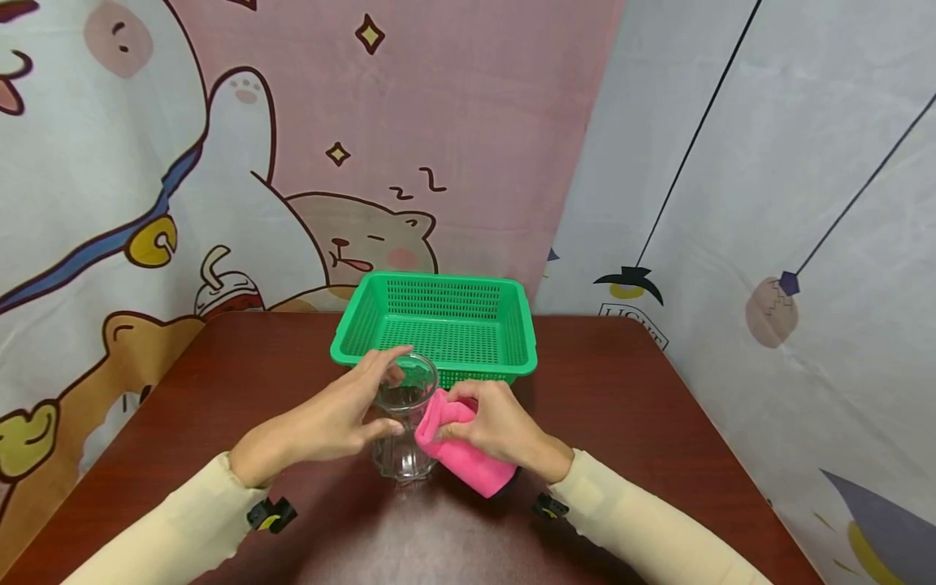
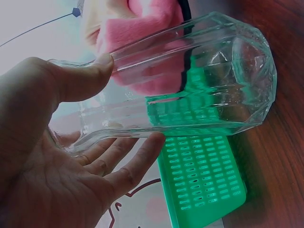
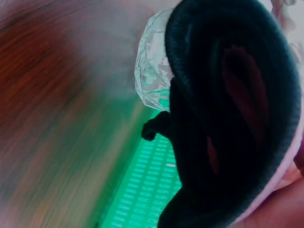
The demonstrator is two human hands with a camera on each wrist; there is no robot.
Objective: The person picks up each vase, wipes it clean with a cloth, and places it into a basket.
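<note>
A clear glass vase (image 1: 405, 459) with a faceted body and a round rim stands tall in front of the basket. My left hand (image 1: 340, 418) holds it near the rim, thumb (image 2: 90, 78) on one side and fingers on the other. Beside it, my right hand (image 1: 504, 418) pinches a folded pink cloth (image 1: 471, 463) that meets the vase's right side near the rim. In the right wrist view the cloth's dark, rolled end (image 3: 228, 109) fills the foreground and hides most of the right hand. The inside of the vase shows no cloth.
Just behind the hands sits a green plastic basket (image 1: 530, 357) with slotted walls. All of this is on a dark reddish-brown wooden table (image 1: 621, 406). A cartoon-printed curtain (image 1: 483, 122) hangs behind the table and along its sides.
</note>
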